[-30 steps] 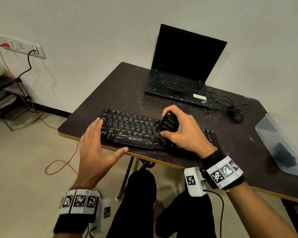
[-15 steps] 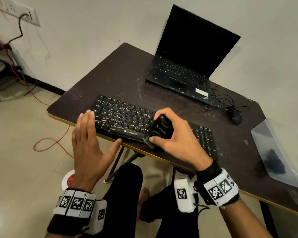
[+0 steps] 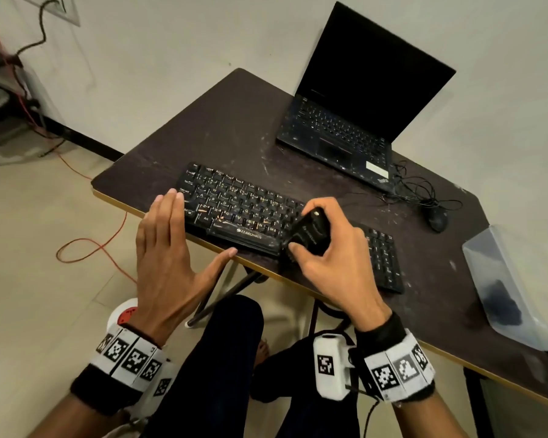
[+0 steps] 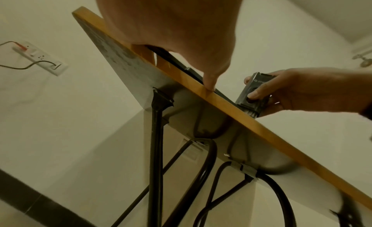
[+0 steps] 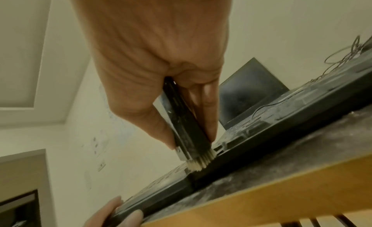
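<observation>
A dark, scuffed table (image 3: 234, 121) with a light wooden edge is set against a pale wall. A black Zebronics keyboard (image 3: 234, 197) is laid along the near edge of that table and is taken as the reference for all positions below.

Right hand (image 3: 339, 260): found over the right-centre part of the keyboard, with fingers and thumb clamped round a small black cleaning brush (image 3: 310, 232). The brush is held steeply tilted with its pale bristles (image 5: 199, 162) downward. In the right wrist view, these are seen in contact with the keyboard's front rim, just right of the printed brand label.

Left hand (image 3: 168, 257): found at the keyboard's left end, fingers straight and together, nothing gripped. The fingertips are laid against that end. The thumb is spread wide, and its tip is pressed at the table's edge just in front of the keyboard.

Other items noted: an open laptop (image 3: 345, 131), screen dark, stands behind the keyboard. A black mouse (image 3: 437, 219) with a tangled cable (image 3: 418, 188) lies beyond the keyboard's right end. A translucent plastic container (image 3: 503, 279) sits well to the keyboard's right. A red wire (image 3: 108, 241) is looped on the floor below the keyboard's left end.
</observation>
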`<state>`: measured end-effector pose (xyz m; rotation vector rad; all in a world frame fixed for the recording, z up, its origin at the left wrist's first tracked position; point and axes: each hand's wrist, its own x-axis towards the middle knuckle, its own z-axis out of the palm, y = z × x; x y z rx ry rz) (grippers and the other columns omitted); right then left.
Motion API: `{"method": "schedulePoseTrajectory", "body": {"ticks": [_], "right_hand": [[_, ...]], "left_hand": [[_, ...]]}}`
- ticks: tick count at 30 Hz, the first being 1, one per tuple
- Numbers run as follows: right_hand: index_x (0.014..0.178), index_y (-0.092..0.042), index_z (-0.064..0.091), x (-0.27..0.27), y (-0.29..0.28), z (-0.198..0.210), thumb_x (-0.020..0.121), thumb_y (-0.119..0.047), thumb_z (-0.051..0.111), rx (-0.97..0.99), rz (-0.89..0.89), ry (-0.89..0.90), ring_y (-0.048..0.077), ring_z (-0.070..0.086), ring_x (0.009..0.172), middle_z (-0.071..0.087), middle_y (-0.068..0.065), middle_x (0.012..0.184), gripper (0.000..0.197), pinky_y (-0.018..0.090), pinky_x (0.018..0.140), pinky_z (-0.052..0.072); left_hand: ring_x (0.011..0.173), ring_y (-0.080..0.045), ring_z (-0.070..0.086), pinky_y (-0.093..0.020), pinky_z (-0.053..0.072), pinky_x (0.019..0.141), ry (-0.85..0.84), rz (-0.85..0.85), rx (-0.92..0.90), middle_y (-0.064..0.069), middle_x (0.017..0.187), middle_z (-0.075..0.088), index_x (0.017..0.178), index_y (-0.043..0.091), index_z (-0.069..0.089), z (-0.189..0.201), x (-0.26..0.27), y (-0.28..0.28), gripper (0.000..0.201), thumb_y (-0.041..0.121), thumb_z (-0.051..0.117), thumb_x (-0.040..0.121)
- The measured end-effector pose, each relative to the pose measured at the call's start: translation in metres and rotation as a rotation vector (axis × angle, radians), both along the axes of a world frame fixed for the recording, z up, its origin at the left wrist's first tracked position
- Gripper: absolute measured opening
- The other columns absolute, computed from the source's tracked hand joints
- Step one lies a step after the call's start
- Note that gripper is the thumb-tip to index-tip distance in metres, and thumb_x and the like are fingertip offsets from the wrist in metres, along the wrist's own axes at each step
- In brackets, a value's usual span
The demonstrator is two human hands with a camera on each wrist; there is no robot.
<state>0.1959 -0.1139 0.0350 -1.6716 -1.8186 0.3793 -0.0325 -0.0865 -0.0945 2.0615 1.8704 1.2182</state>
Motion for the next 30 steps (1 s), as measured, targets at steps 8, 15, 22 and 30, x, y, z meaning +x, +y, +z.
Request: {"method": "schedulePoseTrajectory", "body": {"ticks": [8,15,22,30], "right_hand": [[0.113,-0.033,0.053,0.001,0.009,0.003,0.08,-0.015,0.085,0.023,-0.111,-0.002,0.011,0.071,0.075,0.072,-0.008,0.081,0.049,0.043,0.073,0.061],[0.114,-0.034,0.053,-0.001,0.009,0.002,0.08,-0.017,0.085,0.019,-0.128,-0.056,0.007,0.071,0.078,0.072,-0.011,0.085,0.05,0.04,0.075,0.062],[0.112,-0.032,0.055,0.002,0.009,0.001,0.08,-0.013,0.087,0.008,-0.146,0.01,0.01,0.072,0.078,0.072,-0.009,0.087,0.049,0.044,0.073,0.061],[0.111,-0.031,0.056,0.001,0.012,-0.001,0.079,-0.012,0.087,0.046,-0.165,0.016,0.008,0.07,0.078,0.069,-0.012,0.083,0.048,0.036,0.071,0.059]], "left_hand": [[0.159,-0.029,0.015,-0.048,0.015,0.129,0.007,0.014,-0.023,-0.014,0.17,0.021,0.164,0.006,0.019,-0.002,0.0,-0.002,0.113,0.083,0.047,0.087],[0.144,-0.03,0.039,-0.047,0.031,0.115,-0.008,0.044,-0.009,-0.014,0.158,0.039,0.153,0.005,0.039,0.006,-0.005,0.006,0.112,0.088,0.054,0.079],[0.145,-0.029,0.04,-0.048,0.026,0.118,0.002,-0.055,-0.045,-0.015,0.16,0.04,0.154,0.003,0.037,0.011,-0.02,0.034,0.135,0.101,0.054,0.063],[0.144,-0.027,0.044,-0.049,0.025,0.122,-0.021,-0.06,-0.005,-0.015,0.155,0.048,0.153,0.003,0.041,0.003,-0.02,0.034,0.13,0.099,0.053,0.067]]}}
